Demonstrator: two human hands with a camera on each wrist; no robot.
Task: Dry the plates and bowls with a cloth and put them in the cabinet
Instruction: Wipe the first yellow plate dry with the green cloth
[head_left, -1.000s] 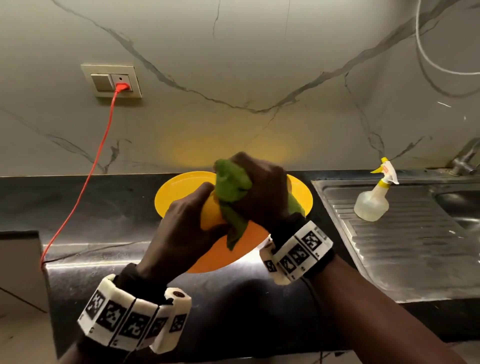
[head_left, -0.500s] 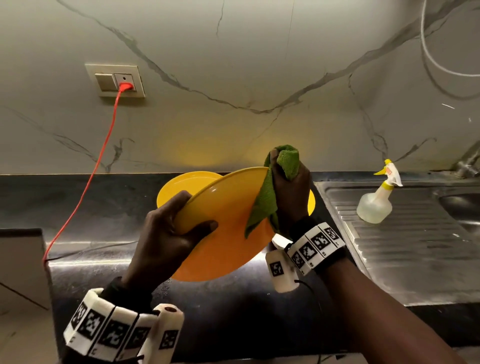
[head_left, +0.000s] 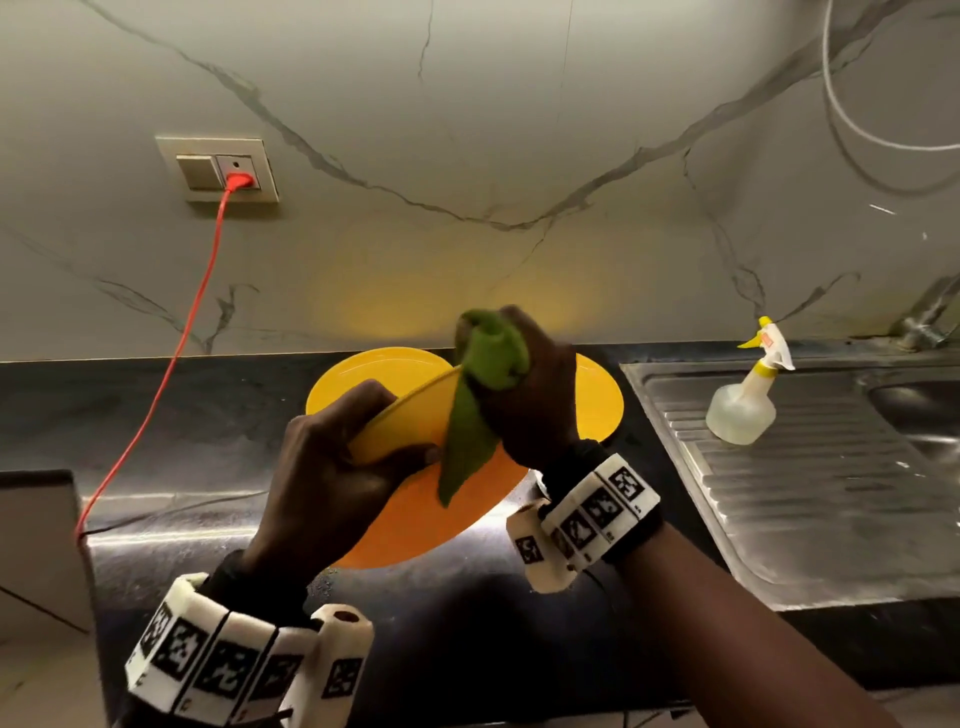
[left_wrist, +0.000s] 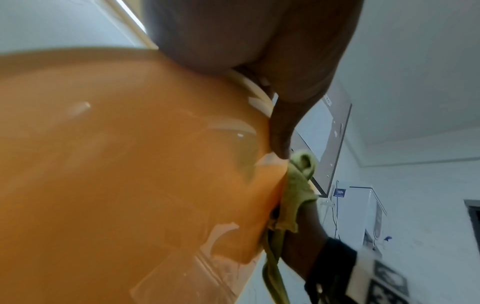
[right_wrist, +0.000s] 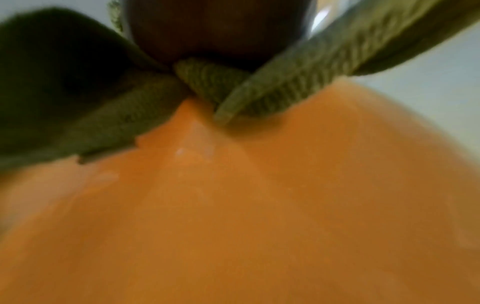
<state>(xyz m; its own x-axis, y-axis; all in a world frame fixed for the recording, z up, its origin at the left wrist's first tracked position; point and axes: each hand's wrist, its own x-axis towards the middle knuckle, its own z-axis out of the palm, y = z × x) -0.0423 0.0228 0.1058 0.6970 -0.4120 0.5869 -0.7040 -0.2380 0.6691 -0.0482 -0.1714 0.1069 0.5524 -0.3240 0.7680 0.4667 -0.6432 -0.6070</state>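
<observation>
From the head view, your left hand (head_left: 332, 467) grips the yellow plate (head_left: 410, 421) above the surface (head_left: 156, 415); your right hand (head_left: 524, 395) clutches the green cloth (head_left: 478, 405) on its rim. Both wrist views show cloth against plate.

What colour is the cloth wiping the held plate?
Green; the cloth shows best in the head view, gripped by the right hand.

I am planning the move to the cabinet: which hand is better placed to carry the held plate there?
Left, probably. The left hand already grips the yellow plate at its rim, while the right hand holds the green cloth.
</observation>
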